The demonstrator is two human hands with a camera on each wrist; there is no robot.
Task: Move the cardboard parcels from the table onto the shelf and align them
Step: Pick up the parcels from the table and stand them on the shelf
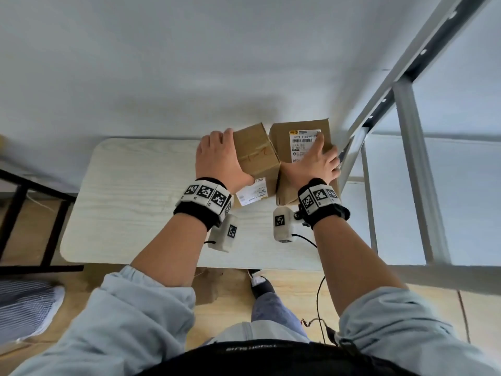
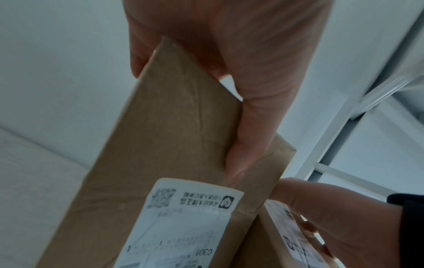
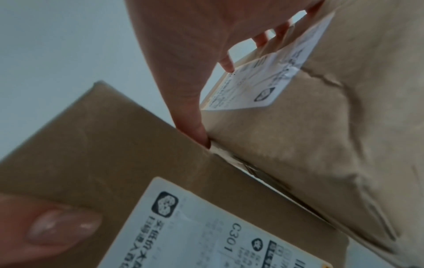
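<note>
Two brown cardboard parcels stand side by side at the far right of the pale wooden table (image 1: 135, 199). My left hand (image 1: 219, 158) grips the small parcel (image 1: 257, 153), which is tilted; its thumb (image 2: 252, 136) lies on the near face above a white label and its fingers (image 2: 137, 59) wrap the far side. My right hand (image 1: 317, 164) holds the large parcel (image 1: 279, 139): fingers are spread across its labelled top and over its right edge, and the thumb (image 3: 183, 90) is wedged between the parcels. The small parcel (image 3: 103, 154) touches the large parcel (image 3: 309, 145).
The grey metal shelf frame (image 1: 406, 131) rises directly right of the large parcel, with white shelf boards (image 1: 395, 207) behind it. A white wall backs the table. A dark-framed piece of furniture (image 1: 27, 199) stands at the left. A black cable (image 1: 320, 308) hangs from my right wrist.
</note>
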